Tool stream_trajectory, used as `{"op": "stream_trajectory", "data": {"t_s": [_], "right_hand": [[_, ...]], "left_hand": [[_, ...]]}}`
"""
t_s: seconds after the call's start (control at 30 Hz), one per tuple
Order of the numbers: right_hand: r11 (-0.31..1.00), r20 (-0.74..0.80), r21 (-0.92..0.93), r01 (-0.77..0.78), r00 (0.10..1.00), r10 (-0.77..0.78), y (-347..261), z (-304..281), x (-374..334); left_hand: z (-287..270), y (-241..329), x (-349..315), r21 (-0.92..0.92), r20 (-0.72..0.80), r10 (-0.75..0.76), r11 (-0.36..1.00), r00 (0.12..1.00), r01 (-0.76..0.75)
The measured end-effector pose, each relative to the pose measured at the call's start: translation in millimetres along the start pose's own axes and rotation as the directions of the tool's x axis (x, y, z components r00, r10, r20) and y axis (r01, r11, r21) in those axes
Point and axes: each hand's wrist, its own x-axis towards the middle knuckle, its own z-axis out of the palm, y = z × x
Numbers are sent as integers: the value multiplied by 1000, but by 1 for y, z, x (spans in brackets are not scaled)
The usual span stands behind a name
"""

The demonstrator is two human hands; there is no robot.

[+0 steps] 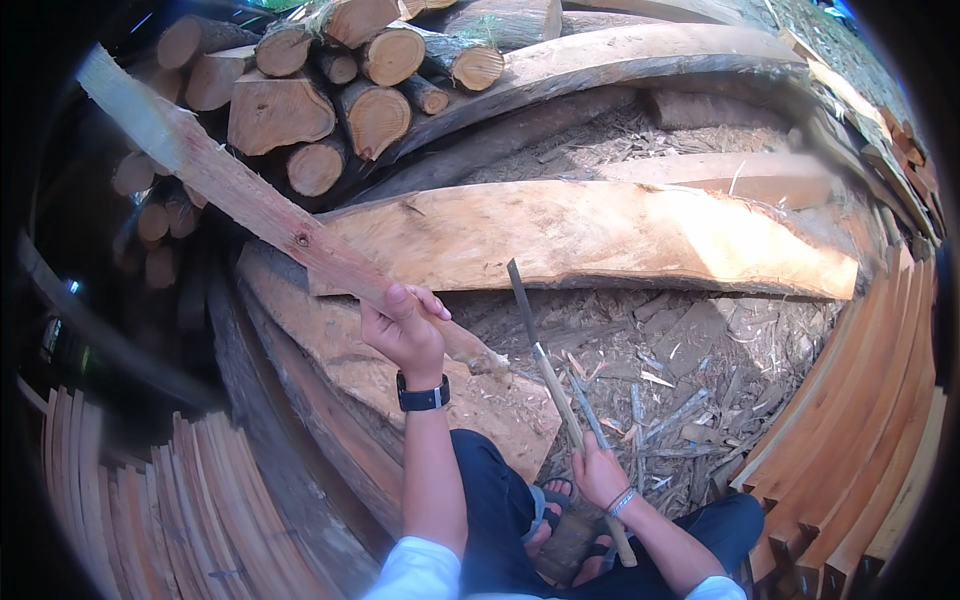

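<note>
My left hand (405,330), with a dark watch (423,394) on its wrist, is closed around a long rough wooden board (250,195) near its lower end. The board slants up to the far left, pale at its far end and with a dark knot partway along. In my right hand (603,474) is a long-handled knife (553,380), gripped by its wooden handle. Its narrow dark blade points up and away, apart from the board, and the handle's butt sticks out below my hand. A bracelet (622,502) circles the right wrist.
Cut logs (380,115) are piled at the far left. A broad slab (590,235) lies across in front, and another slab (440,395) is beneath my left arm. Stacked planks stand at left (215,500) and right (850,420). Wood chips (690,390) litter the ground near my sandalled feet.
</note>
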Motion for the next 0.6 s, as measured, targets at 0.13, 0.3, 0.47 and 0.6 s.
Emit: {"op": "stream_trajectory", "data": {"t_s": [0.13, 0.3, 0.47, 0.6], "right_hand": [[989, 92, -134, -53, 994, 66, 44, 34, -7], [979, 131, -194, -56, 988, 83, 50, 51, 4], [993, -74, 3, -121, 990, 121, -2, 1, 8], [967, 244, -247, -56, 963, 118, 78, 54, -4]], "left_hand": [[7, -1, -3, -25, 6, -3, 1000, 1000, 3], [5, 2, 1, -3, 0, 27, 1000, 1000, -27], [-1, 1, -1, -10, 30, 6, 1000, 1000, -6], [15, 1, -8, -47, 7, -12, 999, 1000, 13]]}}
